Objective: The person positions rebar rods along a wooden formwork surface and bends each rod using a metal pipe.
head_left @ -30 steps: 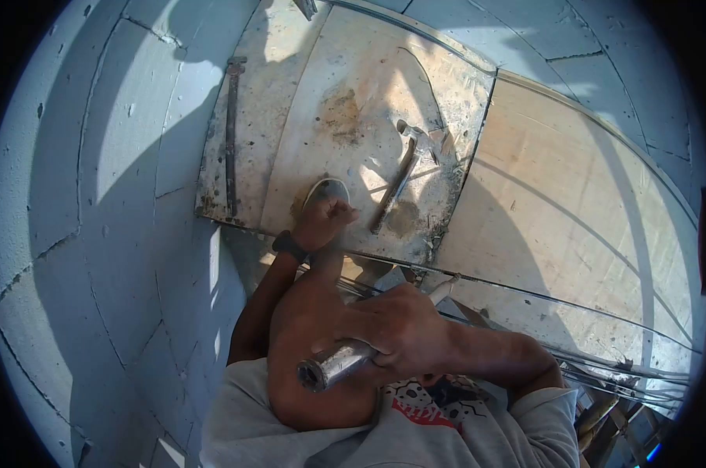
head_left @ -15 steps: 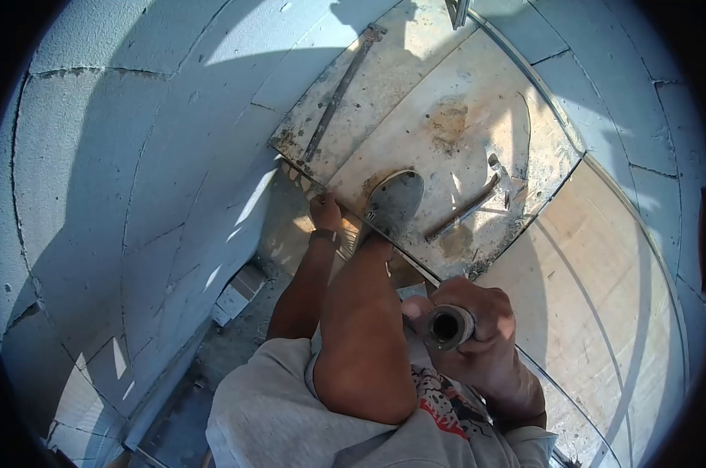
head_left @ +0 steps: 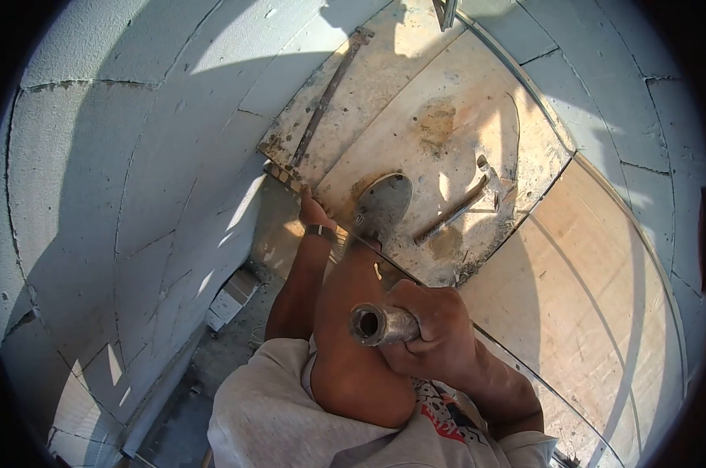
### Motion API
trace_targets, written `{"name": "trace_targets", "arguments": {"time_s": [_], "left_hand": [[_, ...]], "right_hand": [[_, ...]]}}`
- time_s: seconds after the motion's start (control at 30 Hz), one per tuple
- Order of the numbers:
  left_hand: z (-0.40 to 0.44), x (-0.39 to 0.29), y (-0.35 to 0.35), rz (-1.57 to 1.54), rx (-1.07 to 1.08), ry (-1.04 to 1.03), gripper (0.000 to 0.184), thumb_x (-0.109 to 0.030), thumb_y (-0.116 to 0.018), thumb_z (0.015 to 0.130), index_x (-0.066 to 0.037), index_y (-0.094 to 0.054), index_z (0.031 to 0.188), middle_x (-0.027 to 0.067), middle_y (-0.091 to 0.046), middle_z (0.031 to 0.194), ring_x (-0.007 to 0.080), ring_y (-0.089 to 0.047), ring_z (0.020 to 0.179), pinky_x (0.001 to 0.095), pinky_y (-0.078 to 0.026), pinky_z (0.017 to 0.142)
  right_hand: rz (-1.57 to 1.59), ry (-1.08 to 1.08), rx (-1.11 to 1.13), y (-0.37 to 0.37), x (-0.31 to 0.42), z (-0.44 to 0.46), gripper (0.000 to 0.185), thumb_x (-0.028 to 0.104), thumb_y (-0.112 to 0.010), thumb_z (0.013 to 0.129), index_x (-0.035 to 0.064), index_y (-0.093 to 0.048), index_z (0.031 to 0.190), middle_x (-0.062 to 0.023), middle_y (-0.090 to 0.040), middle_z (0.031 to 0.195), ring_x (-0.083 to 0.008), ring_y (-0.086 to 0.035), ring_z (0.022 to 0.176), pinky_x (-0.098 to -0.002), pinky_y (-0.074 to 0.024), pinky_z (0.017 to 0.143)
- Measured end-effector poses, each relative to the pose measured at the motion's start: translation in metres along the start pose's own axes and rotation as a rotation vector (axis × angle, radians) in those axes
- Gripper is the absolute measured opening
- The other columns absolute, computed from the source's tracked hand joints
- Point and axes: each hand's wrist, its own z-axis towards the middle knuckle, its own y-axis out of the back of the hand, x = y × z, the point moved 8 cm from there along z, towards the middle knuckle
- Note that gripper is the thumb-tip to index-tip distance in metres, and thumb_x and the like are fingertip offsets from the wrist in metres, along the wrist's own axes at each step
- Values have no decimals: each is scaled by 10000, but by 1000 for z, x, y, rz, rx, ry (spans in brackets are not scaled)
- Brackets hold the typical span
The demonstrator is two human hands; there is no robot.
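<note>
My right hand [head_left: 439, 324] is closed round a metal pipe [head_left: 396, 324], whose hollow open end points left and up toward me. The pipe's other end is hidden behind the hand. My left hand [head_left: 315, 210], with a dark watch on its wrist, grips the near edge of a stained board [head_left: 392, 132]; some fingers are hard to make out there. Beside that hand, my shod foot [head_left: 384, 204] rests on the board. A hammer-like tool [head_left: 450, 212] lies on the board to the right of the foot.
A long rusty metal bar [head_left: 329, 97] lies at the board's left side. Pale block walls [head_left: 158, 156] rise on the left and right. A second board [head_left: 579, 257] adjoins on the right. Below the board's near edge is a gap, with a light block [head_left: 232, 299] lower down.
My right hand has moved left with the pipe, which has tipped so its open end faces more to the left. My left hand has turned slightly at the board's edge. The view has shifted a little.
</note>
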Motion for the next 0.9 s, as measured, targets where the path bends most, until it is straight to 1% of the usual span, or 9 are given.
{"name": "trace_targets", "arguments": {"time_s": [0.17, 0.23, 0.27, 0.37, 0.47, 0.6, 0.73, 0.83, 0.9], "left_hand": [[-41, -19, -21, -30, -94, -23, 452, -506, -637, 914, -83, -623, 1073, -2, -546, 866, 171, -526, 718, 350, -448, 637], [-52, -17, -23, -1, -119, -7, 498, -511, -639, 910, -63, -629, 1128, 6, -561, 917, 182, -541, 755, 360, -463, 669], [-56, -17, -31, -32, -78, -48, 403, -544, -617, 919, -176, -471, 845, -30, -396, 752, 135, -402, 666, 338, -323, 604], [-65, -16, -35, -96, -3, -61, 385, -498, -591, 960, -184, -429, 807, -51, -329, 672, 117, -323, 548, 303, -275, 509], [-72, -18, -62, -142, 101, -115, 417, -470, -579, 971, -197, -412, 704, -73, -334, 584, 97, -323, 466, 286, -248, 444], [-83, -10, -80, -68, 55, -67, 403, -458, -570, 980, -193, -411, 722, -76, -318, 593, 90, -294, 469, 286, -227, 446], [-80, -7, -119, -59, 153, -81, 373, -452, -563, 983, -189, -410, 767, -69, -331, 634, 92, -305, 501, 296, -238, 462], [-82, 5, -160, -59, 218, -41, 429, -456, -555, 999, -185, -341, 745, -57, -260, 637, 113, -252, 498, 319, -236, 464], [-87, 6, -178, -49, 202, -54, 424, -443, -535, 1013, -173, -339, 752, -46, -251, 633, 128, -255, 497, 325, -258, 462]], "right_hand": [[-22, 99, 2, -7, 4, -6, 120, 91, -773, 770, 48, -691, 846, -85, -607, 674, -214, -634, 532, -322, -471, 490], [7, 32, -88, -1, -8, -6, 123, 82, -774, 805, 47, -657, 792, -83, -589, 646, -206, -615, 509, -317, -452, 476], [22, -2, -126, 7, -15, -6, 132, 81, -773, 815, 47, -650, 779, -84, -590, 642, -206, -611, 504, -318, -448, 474], [-29, 1, -171, 11, -26, -14, 194, 65, -769, 835, 52, -608, 728, -96, -580, 617, -215, -588, 478, -332, -430, 460], [-104, 62, -188, 2, -43, -21, 227, 70, -775, 835, 55, -589, 706, -106, -554, 579, -234, -579, 458, -340, -424, 448], [-104, 81, -238, 14, -56, -25, 245, 92, -774, 839, 61, -564, 717, -99, -556, 580, -257, -580, 451, -351, -428, 441], [-193, 96, -250, 22, -60, -15, 234, 95, -782, 813, 68, -570, 718, -86, -552, 575, -267, -583, 457, -370, -434, 436], [-304, 172, -173, 15, -71, -18, 231, 116, -781, 811, 75, -573, 719, -80, -557, 580, -269, -583, 458, -378, -442, 440], [-321, 134, -181, 26, -82, -9, 181, 139, -776, 741, 96, -606, 786, -69, -589, 632, -274, -615, 522, -386, -474, 480]]}}
